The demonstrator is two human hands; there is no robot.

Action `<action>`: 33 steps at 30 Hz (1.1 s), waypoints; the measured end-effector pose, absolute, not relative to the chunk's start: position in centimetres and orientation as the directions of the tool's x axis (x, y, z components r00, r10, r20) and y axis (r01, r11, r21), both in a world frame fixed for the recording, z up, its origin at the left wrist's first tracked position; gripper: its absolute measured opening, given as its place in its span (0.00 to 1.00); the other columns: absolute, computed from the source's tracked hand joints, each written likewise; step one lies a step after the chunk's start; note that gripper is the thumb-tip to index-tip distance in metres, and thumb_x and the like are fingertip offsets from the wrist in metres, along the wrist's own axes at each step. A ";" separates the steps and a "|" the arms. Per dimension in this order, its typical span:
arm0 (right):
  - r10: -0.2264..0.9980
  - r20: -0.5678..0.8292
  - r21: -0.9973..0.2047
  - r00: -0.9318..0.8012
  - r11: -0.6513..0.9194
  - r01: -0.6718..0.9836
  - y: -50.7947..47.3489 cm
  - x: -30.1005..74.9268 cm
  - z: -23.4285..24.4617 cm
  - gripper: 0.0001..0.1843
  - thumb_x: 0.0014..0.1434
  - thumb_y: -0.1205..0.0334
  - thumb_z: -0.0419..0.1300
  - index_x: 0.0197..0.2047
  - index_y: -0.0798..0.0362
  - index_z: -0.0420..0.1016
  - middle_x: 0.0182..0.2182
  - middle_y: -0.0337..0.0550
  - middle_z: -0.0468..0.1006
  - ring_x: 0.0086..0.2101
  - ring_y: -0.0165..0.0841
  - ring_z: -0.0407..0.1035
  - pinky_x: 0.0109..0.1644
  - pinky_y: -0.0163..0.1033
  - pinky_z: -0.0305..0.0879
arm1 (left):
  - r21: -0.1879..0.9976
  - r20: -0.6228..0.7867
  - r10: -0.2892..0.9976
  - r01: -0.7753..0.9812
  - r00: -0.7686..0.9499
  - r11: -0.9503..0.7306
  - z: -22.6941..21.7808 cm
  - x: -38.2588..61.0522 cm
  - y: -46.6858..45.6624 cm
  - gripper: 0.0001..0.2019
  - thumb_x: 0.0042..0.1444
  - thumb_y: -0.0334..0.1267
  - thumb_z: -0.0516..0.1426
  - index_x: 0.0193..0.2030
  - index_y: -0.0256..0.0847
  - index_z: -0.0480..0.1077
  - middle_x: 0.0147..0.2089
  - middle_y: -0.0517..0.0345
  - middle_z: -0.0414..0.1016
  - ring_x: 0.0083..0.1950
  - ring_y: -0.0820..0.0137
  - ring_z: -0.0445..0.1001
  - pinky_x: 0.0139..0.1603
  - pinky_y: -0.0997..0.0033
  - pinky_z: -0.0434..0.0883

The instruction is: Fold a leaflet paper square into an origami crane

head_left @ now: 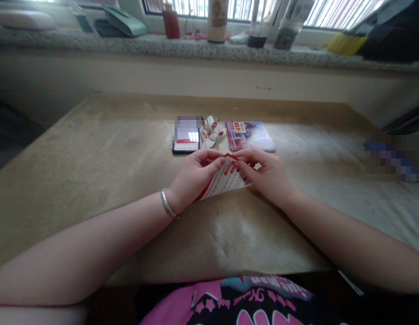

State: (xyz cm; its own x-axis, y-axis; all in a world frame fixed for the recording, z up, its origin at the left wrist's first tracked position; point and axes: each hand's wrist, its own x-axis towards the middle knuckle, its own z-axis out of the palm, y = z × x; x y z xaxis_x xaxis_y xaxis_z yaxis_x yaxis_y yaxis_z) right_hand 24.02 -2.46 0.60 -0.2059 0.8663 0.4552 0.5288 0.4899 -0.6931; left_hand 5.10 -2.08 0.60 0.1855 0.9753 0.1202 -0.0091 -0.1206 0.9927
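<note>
A white sheet of paper (pixel 226 180) with red edges and printed text is held above the table, tilted, in both hands. My left hand (pixel 199 171), with a silver bangle at the wrist, pinches its upper left edge between thumb and fingers. My right hand (pixel 263 174) grips the upper right part, thumb on the printed side. Just beyond the hands lie a phone (pixel 186 135), crumpled white and red paper (pixel 212 133) and a pink and blue printed booklet (pixel 253 136). The back of the sheet is hidden.
The table (pixel 94 153) has a tan cover. Behind it, a speckled stone windowsill (pixel 182 48) bears a red container (pixel 171 21), a white bottle (pixel 217 20), glass jars and a folded green case (pixel 123 21). A blurred bluish item (pixel 395 160) lies at the right edge.
</note>
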 end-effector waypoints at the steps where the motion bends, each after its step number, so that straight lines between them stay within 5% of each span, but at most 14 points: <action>1: 0.859 0.466 -0.682 -0.211 0.501 0.532 -2.5 24.0 0.6 0.09 0.58 0.63 0.60 0.41 0.46 0.79 0.32 0.37 0.81 0.29 0.28 0.72 0.32 0.35 0.69 | 0.994 0.105 0.977 -0.037 0.185 -0.099 0.5 5.1 -2.1 0.14 0.50 0.47 0.65 0.37 0.38 0.75 0.35 0.57 0.79 0.35 0.71 0.75 0.38 0.72 0.73; 13: 0.829 0.524 -0.638 -0.196 0.535 0.554 -2.3 24.2 0.4 0.10 0.60 0.64 0.58 0.41 0.46 0.80 0.35 0.38 0.82 0.32 0.31 0.74 0.37 0.38 0.72 | 0.940 -0.140 0.928 -0.247 0.346 0.234 -0.4 5.2 -1.5 0.16 0.46 0.47 0.67 0.39 0.39 0.75 0.37 0.56 0.79 0.35 0.70 0.76 0.39 0.68 0.73; 20: 0.789 0.553 -0.577 -0.268 0.594 0.561 -2.4 24.1 0.7 0.13 0.62 0.64 0.56 0.45 0.44 0.80 0.40 0.39 0.82 0.39 0.33 0.75 0.45 0.43 0.72 | 0.976 -0.075 0.950 -0.174 0.303 0.133 0.0 5.2 -1.8 0.15 0.46 0.47 0.67 0.34 0.38 0.76 0.32 0.58 0.78 0.29 0.74 0.72 0.32 0.74 0.70; 33: 0.750 0.598 -0.546 -0.283 0.640 0.541 -3.0 24.0 1.0 0.12 0.62 0.66 0.56 0.44 0.45 0.79 0.40 0.41 0.82 0.40 0.33 0.75 0.45 0.42 0.72 | 0.987 0.152 0.969 0.024 0.197 -0.160 0.9 5.5 -2.7 0.11 0.52 0.44 0.62 0.35 0.38 0.75 0.34 0.58 0.78 0.34 0.73 0.74 0.35 0.74 0.72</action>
State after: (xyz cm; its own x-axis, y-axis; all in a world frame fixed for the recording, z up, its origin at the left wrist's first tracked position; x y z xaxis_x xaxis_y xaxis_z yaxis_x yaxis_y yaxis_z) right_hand 23.97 -2.96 0.99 -0.2832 0.7499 0.5978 0.5409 0.6396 -0.5461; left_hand 5.52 -2.72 0.87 0.1969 0.9686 0.1519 0.0238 -0.1596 0.9869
